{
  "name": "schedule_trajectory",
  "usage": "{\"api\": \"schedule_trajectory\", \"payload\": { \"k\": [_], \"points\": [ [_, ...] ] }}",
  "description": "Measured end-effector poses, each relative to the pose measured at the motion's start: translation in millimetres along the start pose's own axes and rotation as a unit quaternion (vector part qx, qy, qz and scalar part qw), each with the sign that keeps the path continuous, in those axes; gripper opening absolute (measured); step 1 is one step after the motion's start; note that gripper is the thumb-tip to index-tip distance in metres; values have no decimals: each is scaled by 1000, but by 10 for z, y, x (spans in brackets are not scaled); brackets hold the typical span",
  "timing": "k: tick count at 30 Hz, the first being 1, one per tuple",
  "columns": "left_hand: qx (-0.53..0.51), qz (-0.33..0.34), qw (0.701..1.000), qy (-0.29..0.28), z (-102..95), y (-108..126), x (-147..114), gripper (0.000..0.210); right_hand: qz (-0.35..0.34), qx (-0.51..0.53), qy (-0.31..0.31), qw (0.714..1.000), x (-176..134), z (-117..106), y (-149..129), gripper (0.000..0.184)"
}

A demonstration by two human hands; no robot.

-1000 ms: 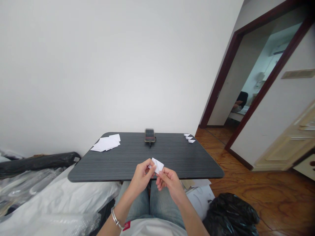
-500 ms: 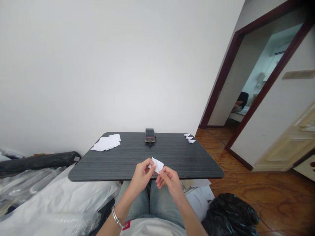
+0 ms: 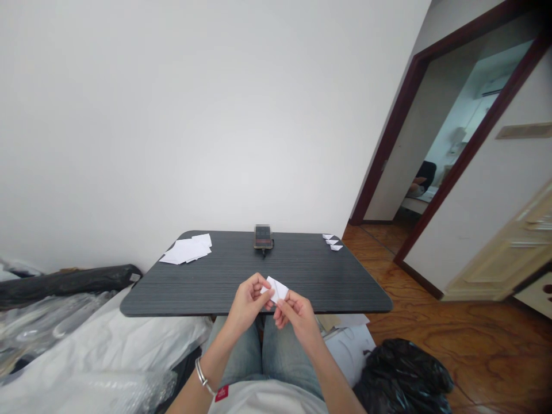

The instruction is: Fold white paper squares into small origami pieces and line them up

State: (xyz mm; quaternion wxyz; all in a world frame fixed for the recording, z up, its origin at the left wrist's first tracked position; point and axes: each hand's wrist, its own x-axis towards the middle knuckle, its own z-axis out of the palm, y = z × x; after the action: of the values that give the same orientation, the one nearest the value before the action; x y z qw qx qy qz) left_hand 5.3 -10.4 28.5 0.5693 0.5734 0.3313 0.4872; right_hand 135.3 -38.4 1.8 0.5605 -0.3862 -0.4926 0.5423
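Observation:
A small folded piece of white paper (image 3: 277,287) is pinched between both hands above the front edge of the dark table (image 3: 224,282). My left hand (image 3: 250,299) grips its left side, thumb on top. At its lower right corner, my right hand (image 3: 295,310) holds on with thumb and fingers closed. A crease or flap line runs across the paper's face; its underside is hidden. Several white sheets (image 3: 186,250) lie spread at the table's back left. Three small folded paper pieces (image 3: 332,242) lie in a row at the back right.
A phone-like device on a stand (image 3: 263,237) is at the table's back middle, near the white wall. Plastic-wrapped bundles (image 3: 86,345) lie to the left. A black plastic bag (image 3: 403,376) sits on the floor at right, below a doorway (image 3: 414,144).
My left hand has shifted very slightly, its fingers a little higher on the folded paper. Both hands still hold it in nearly the same place.

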Motion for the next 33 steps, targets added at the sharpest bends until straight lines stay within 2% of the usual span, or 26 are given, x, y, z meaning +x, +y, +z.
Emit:
{"api": "schedule_trajectory", "payload": {
  "k": [4, 9, 21, 26, 33],
  "points": [
    [-27, -4, 999, -26, -6, 8, -8, 26, -7, 6, -3, 1000, 11, 3, -4, 30],
    [-43, 8, 999, -29, -3, -8, -7, 26, -20, 2, 3, 1000, 8, 2, -29, 30],
    [41, 15, 999, 9, 23, 1, -18, 26, -19, -11, -17, 1000, 3, -14, -20, 27],
    [30, 27, 999, 28, 45, -34, -19, 27, -19, -8, -10, 1000, -2, -4, -54, 26],
    [-12, 23, 1000, 10, 44, -10, -19, 31, -8, 2, -5, 1000, 6, 8, -15, 26]
  ]
}}
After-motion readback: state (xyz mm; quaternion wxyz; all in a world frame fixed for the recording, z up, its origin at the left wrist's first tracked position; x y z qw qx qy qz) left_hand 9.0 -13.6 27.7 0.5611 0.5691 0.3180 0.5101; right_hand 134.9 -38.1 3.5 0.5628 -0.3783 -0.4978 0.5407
